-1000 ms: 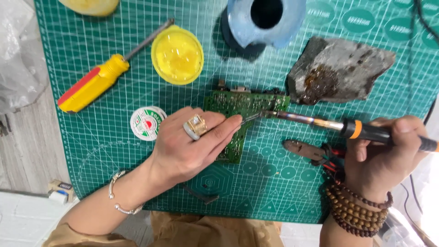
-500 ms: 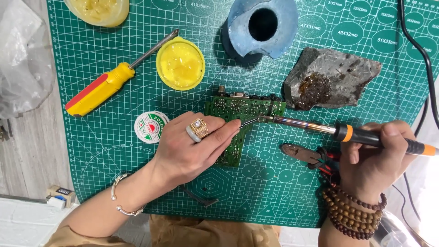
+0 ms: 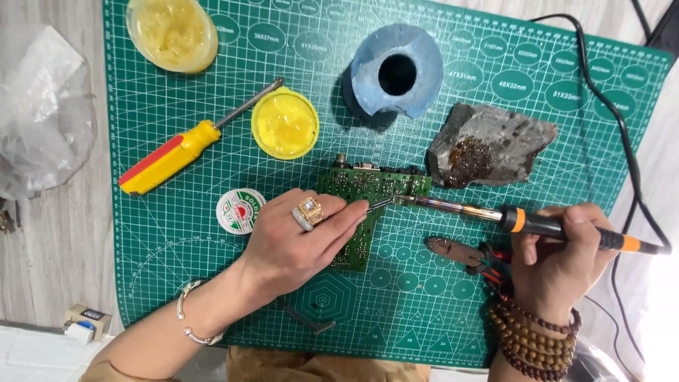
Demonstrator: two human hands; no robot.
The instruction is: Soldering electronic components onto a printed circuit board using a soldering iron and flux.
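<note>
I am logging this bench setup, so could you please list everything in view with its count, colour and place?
cutting mat: 1, green, covers the table
circuit board: 1, green, mat centre
soldering iron: 1, black and orange handle, tip at the board
screwdriver: 1, yellow and red handle, mat left
open tin: 1, yellow, above the board
tub: 1, yellowish, top left
solder reel: 1, white, left of the board
holder: 1, blue, top centre
stained slab: 1, grey, right of the board
pliers: 1, red-handled, under the iron
plastic bag: 1, clear, far left
left hand: ringed, on the board
right hand: grips the iron
</note>
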